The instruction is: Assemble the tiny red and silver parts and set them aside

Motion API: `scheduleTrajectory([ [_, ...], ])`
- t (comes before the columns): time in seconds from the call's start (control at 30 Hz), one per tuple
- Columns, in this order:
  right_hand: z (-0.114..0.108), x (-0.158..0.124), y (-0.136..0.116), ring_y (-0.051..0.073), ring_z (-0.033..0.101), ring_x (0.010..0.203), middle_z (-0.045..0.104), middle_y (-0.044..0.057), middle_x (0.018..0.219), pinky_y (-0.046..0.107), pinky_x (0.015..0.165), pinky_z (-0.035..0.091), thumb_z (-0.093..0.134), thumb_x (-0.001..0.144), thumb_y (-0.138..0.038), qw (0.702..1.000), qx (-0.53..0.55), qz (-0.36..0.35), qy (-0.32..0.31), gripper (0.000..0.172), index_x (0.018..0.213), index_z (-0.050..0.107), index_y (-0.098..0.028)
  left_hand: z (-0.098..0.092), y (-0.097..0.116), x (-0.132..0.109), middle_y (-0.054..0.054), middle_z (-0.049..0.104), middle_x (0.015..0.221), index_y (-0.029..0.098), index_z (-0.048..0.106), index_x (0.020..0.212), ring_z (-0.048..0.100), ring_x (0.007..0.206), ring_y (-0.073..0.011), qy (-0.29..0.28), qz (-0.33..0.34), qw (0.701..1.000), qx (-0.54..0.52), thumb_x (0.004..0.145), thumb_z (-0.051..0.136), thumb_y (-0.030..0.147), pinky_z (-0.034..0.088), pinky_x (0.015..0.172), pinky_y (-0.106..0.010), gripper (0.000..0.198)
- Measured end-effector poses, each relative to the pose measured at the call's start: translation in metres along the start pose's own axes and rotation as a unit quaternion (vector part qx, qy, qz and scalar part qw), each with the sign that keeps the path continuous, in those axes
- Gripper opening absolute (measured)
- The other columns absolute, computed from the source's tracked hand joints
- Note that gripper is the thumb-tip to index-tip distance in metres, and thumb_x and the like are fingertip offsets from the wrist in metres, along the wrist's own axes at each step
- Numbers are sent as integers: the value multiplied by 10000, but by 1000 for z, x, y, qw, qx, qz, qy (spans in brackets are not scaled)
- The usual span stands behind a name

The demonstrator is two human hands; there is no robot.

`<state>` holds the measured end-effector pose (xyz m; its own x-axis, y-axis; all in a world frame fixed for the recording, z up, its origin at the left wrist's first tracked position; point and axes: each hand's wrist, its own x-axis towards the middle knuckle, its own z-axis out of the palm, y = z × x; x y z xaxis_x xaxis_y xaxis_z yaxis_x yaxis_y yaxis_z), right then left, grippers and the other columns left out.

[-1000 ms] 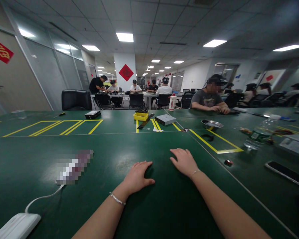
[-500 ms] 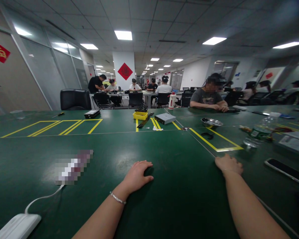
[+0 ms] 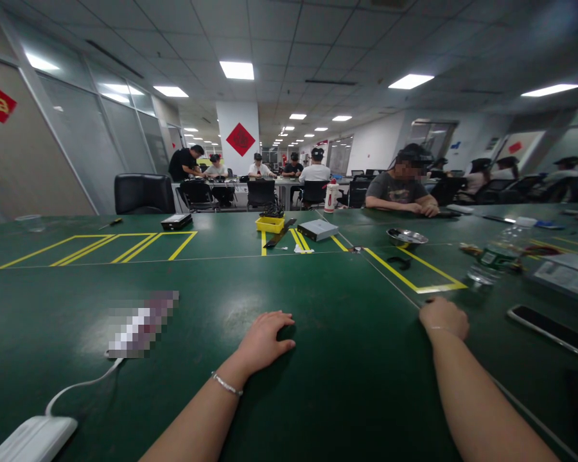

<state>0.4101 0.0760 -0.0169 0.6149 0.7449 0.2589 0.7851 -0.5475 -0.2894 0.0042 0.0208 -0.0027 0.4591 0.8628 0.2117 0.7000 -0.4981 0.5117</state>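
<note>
My left hand (image 3: 266, 340) lies on the green tabletop (image 3: 347, 385), its fingers extended and the thumb apart, holding nothing. A silvery bracelet (image 3: 227, 384) circles that wrist. My right hand (image 3: 446, 317) is closed near the seam in the table, just below the corner of a yellow taped outline (image 3: 440, 289). Something small and dark (image 3: 429, 300) shows at its fingers, too little to name; most of the fingers are hidden behind the back of the hand. Beyond it lies a curved black piece (image 3: 399, 262) inside the taped outline.
A metal bowl (image 3: 407, 237), a water bottle (image 3: 498, 253), a grey box (image 3: 566, 276) and a dark phone (image 3: 553, 330) are on the right. A yellow tray (image 3: 270, 224) stands ahead. On the left, a white charger (image 3: 33, 439) is cabled to a blurred device (image 3: 144, 324). A person (image 3: 399, 183) sits across.
My right hand has turned and its fingers have curled in; a small dark thing now shows at them. My left hand has stayed in place. The view has shifted very slightly.
</note>
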Motion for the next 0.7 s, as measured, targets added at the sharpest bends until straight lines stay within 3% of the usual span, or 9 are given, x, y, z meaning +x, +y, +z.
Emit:
scheduleTrajectory([
  [0.1,-3,-2,-2,352,436,915,522,161,981,496,687,312,366,667,-228,998,-1,57,5,359,984,533,-201,1,-2,1,-13,492,1138,257,503,1008,382,1086,-194,-3,-4,1000,2,628,571,335,250,925,-358,394],
  [0.27,-10,-5,-9,337,449,891,532,154,965,486,658,316,305,726,-283,999,2,34,18,334,961,537,-233,2,-3,3,-8,495,1133,263,503,1002,384,1082,-192,1,3,1000,0,639,561,332,256,918,-351,374],
  [0.33,-14,-7,-21,301,474,849,545,151,932,424,639,347,302,737,-297,999,14,-22,33,335,957,537,-204,2,-2,3,-10,503,1122,262,502,1001,394,1072,-190,7,1,1000,-2,659,539,336,260,914,-347,353],
  [0.47,-21,-27,-63,213,494,805,564,102,880,311,645,365,355,733,-329,977,78,-198,27,304,922,529,-166,2,0,2,-21,520,1089,249,505,993,418,1040,-183,24,3,1000,0,689,504,329,266,904,-333,314],
  [0.57,-24,-60,-101,156,507,743,575,44,831,262,624,361,370,740,-338,941,136,-305,-54,257,886,528,-198,2,2,2,-31,549,1022,232,512,985,457,977,-179,35,0,999,-3,719,456,335,293,870,-321,291],
  [0.7,-29,-117,-144,120,499,678,574,-1,755,233,603,340,398,743,-317,869,155,-447,-141,188,849,525,-228,2,6,4,-39,579,933,216,553,910,482,909,-175,61,-18,998,-24,768,356,348,322,818,-299,276],
])
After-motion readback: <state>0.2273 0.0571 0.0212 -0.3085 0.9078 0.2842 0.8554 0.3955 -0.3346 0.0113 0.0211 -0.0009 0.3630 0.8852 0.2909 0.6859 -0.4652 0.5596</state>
